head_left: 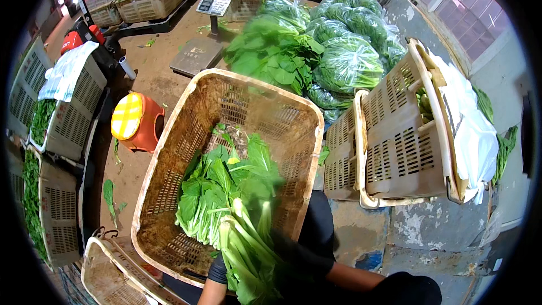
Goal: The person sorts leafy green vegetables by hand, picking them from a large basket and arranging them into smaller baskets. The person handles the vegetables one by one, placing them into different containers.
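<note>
At lower centre, leafy greens (237,214) fill a tan plastic crate (169,152), hiding both hands; their grip cannot be told. Bagged greens (344,51) pile upper right, an orange stool (135,121) stands left.

Hands: both hidden behind the bunch of leafy greens (248,237) at the near rim of the tan plastic crate (169,152); grip cannot be told.
Greens' upper leaves: smeared by motion blur.
Second crate (113,277), left of the tan crate: cut off by the lower edge.
Scale display (213,5), beyond the tan crate: too small to read.
</note>
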Demonstrator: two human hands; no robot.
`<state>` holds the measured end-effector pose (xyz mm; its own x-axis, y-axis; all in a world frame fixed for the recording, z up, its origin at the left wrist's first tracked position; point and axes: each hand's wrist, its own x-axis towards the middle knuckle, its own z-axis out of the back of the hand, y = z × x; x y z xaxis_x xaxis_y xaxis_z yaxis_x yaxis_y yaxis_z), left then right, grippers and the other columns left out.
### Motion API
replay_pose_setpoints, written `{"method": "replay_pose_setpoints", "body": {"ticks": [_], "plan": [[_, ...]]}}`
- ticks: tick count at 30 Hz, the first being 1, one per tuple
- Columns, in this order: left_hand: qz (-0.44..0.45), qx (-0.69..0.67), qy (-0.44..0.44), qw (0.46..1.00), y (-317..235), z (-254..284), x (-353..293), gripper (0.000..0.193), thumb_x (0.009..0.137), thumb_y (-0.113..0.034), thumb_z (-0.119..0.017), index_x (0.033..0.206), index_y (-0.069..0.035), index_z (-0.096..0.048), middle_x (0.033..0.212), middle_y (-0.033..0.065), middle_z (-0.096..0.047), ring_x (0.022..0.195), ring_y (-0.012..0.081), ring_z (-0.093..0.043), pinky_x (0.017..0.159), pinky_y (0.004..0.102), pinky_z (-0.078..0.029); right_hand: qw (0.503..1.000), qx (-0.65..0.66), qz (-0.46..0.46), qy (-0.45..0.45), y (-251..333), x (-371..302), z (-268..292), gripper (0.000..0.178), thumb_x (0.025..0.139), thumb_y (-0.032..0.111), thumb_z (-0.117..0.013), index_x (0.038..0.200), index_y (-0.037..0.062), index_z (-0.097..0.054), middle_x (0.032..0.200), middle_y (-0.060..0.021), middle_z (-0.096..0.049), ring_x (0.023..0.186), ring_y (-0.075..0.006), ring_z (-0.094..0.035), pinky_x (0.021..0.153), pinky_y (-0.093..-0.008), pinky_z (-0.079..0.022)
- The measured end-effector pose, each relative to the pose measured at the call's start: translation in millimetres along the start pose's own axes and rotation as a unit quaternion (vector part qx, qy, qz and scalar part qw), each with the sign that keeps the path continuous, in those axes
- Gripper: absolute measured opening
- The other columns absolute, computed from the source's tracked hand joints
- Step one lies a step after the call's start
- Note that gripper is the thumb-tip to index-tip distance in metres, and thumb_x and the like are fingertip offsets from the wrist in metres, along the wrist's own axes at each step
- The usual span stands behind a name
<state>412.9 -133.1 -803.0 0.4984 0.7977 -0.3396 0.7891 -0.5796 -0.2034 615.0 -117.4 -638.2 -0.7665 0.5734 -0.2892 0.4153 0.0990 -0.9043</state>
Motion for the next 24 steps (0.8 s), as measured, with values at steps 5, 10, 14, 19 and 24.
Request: {"method": "replay_pose_setpoints", "body": {"ticks": [5, 10, 14, 19, 24], "plan": [[0.043, 0.228, -0.147, 0.962, -11, -40, -19, 0.05, 0.093, -0.031, -0.052, 0.131, -0.002, -0.042, 0.114, 0.008, -0.054, 0.1, 0.0155, -0.053, 0.086, 0.0283, -0.046, 0.075, 0.964, -0.254, 0.014, 21, -14, 30, 0.1, 0.074, 0.027, -0.073, 0.144, 0.0068, -0.004, 0.145, -0.0134, -0.022, 0.133, -0.0257, -0.025, 0.107, -0.0357, -0.026], [-0.061, 0.478, -0.137, 0.866, -69, -178, 32, 0.058, 0.093, -0.04, -0.044, 0.135, 0.0, -0.035, 0.13, 0.015, -0.044, 0.119, 0.0239, -0.042, 0.102, 0.035, -0.032, -0.449, 0.855, -0.259, 0.03, -16, 7, -51, 0.1, 0.068, 0.008, -0.074, 0.144, 0.0072, -0.01, 0.142, -0.0135, -0.028, 0.128, -0.0257, -0.032, 0.103, -0.0368, -0.032], [-0.174, 0.582, -0.02, 0.794, -170, -283, 163, 0.058, 0.092, -0.044, -0.045, 0.13, 0.001, -0.041, 0.125, 0.0145, -0.049, 0.115, 0.0225, -0.046, 0.1, 0.0338, -0.034, -0.364, 0.842, -0.397, -0.04, -17, 11, -215, 0.087, 0.069, 0.0, -0.07, 0.141, 0.009, -0.023, 0.136, -0.0137, -0.036, 0.123, -0.0256, -0.037, 0.099, -0.0361, -0.035], [-0.416, 0.665, 0.008, 0.62, -284, -437, 223, 0.06, 0.09, -0.049, -0.047, 0.123, 0.001, -0.049, 0.119, 0.0138, -0.055, 0.109, 0.0208, -0.051, 0.097, 0.0322, -0.037, -0.059, 0.817, -0.565, -0.099, 17, 24, -489, 0.073, 0.073, 0.003, -0.067, 0.137, 0.0087, -0.032, 0.13, -0.0143, -0.043, 0.117, -0.0257, -0.043, 0.097, -0.0364, -0.038], [-0.465, 0.825, -0.058, 0.316, -302, -276, 95, 0.048, 0.095, -0.036, -0.046, 0.127, -0.001, -0.048, 0.125, 0.0113, -0.053, 0.112, 0.0187, -0.052, 0.098, 0.0305, -0.037, -0.099, 0.767, -0.589, -0.234, 50, 80, -482, 0.047, 0.085, 0.013, -0.06, 0.129, 0.0078, -0.046, 0.121, -0.0155, -0.054, 0.107, -0.0261, -0.053, 0.091, -0.0368, -0.042]]}}
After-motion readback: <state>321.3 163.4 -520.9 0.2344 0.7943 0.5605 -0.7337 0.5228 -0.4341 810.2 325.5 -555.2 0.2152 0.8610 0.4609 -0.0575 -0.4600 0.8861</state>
